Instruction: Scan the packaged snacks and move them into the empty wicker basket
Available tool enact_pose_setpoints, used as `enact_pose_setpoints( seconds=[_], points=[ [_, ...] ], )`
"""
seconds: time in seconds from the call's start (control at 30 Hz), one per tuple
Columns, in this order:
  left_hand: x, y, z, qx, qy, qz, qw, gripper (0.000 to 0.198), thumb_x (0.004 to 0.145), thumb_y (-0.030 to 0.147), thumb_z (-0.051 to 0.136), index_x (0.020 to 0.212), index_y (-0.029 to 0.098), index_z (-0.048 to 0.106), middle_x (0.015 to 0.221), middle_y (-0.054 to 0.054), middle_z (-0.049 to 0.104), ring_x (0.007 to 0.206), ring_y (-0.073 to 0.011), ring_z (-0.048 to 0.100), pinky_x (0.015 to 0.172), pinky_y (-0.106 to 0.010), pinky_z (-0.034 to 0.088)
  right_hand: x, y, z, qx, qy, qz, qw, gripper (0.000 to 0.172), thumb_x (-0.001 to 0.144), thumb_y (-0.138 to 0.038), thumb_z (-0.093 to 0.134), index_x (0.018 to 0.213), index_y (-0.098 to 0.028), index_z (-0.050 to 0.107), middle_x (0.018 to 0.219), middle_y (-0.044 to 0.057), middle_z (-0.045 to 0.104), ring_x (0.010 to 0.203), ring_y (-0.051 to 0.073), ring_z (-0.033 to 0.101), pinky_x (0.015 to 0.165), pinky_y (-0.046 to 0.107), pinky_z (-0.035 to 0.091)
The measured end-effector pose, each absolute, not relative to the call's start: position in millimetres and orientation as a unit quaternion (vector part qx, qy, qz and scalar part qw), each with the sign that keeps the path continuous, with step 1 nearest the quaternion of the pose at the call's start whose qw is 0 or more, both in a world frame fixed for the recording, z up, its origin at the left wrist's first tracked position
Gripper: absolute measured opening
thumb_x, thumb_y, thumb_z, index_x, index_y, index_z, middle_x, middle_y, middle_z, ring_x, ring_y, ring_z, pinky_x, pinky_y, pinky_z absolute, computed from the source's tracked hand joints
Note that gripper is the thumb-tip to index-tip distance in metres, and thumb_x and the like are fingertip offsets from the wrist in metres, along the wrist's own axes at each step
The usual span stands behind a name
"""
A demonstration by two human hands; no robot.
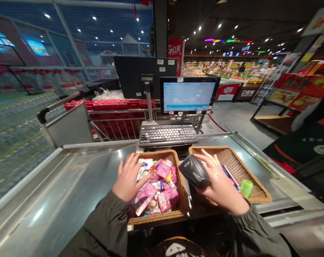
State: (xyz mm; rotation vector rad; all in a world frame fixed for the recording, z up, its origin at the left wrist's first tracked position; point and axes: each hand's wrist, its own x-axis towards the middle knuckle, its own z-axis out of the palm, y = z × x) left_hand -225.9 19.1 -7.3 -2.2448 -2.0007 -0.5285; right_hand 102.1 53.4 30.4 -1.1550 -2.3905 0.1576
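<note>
My left hand (128,179) is over the left side of a wicker basket (180,185) full of small packets, its fingers apart. Beneath and beside the fingers lie pink packets (164,168) and a white packet with blue. In my right hand (222,184) is a black handheld scanner (195,171), its head tilted toward the left basket. Behind that hand stands a second wicker basket (232,157), holding a green pack (246,188) and a few slim items partly hidden by my fingers.
A keyboard (168,134) and a lit monitor (189,96) stand behind the baskets, on a metal counter (78,182). Red crates (111,104) sit in a cart beyond. At the right edge a person in dark clothing (308,142) is partly visible.
</note>
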Motion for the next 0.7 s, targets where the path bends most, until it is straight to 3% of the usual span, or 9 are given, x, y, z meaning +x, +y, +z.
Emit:
enact_pose_setpoints(
  seconds=[0.27, 0.4, 0.7],
  points=[
    [-152.2, 64.1, 4.0, -0.821, -0.543, -0.172, 0.041, 0.039, 0.088, 0.047, 0.060, 0.114, 0.019, 0.065, 0.151, -0.019, 0.044, 0.145, -0.0380, 0.030, 0.112, -0.071, 0.023, 162.3, 53.9, 30.0, -0.494, -0.824, 0.013, 0.278, 0.053, 0.076, -0.027, 0.060, 0.128, -0.020, 0.056, 0.141, 0.015, 0.051, 0.144, 0.039, 0.029, 0.114, 0.069, 0.021],
    [-101.7, 88.7, 6.8, -0.855, -0.488, -0.170, 0.035, 0.036, 0.085, 0.046, 0.064, 0.108, 0.018, 0.067, 0.150, -0.018, 0.045, 0.145, -0.0371, 0.031, 0.113, -0.069, 0.021, 202.4, 53.1, 30.2, -0.552, -0.783, -0.016, 0.287, 0.048, 0.077, -0.032, 0.060, 0.123, -0.021, 0.059, 0.140, 0.016, 0.051, 0.143, 0.042, 0.030, 0.112, 0.070, 0.023],
    [21.8, 159.6, -30.4, -0.898, -0.424, -0.113, -0.003, 0.036, 0.079, 0.046, 0.070, 0.098, 0.016, 0.071, 0.143, -0.021, 0.052, 0.142, -0.0380, 0.035, 0.113, -0.070, 0.020, 265.3, 51.4, 22.2, -0.600, -0.745, -0.022, 0.292, 0.044, 0.077, -0.031, 0.060, 0.119, -0.018, 0.060, 0.140, 0.018, 0.050, 0.145, 0.041, 0.026, 0.114, 0.070, 0.018]
  ],
)
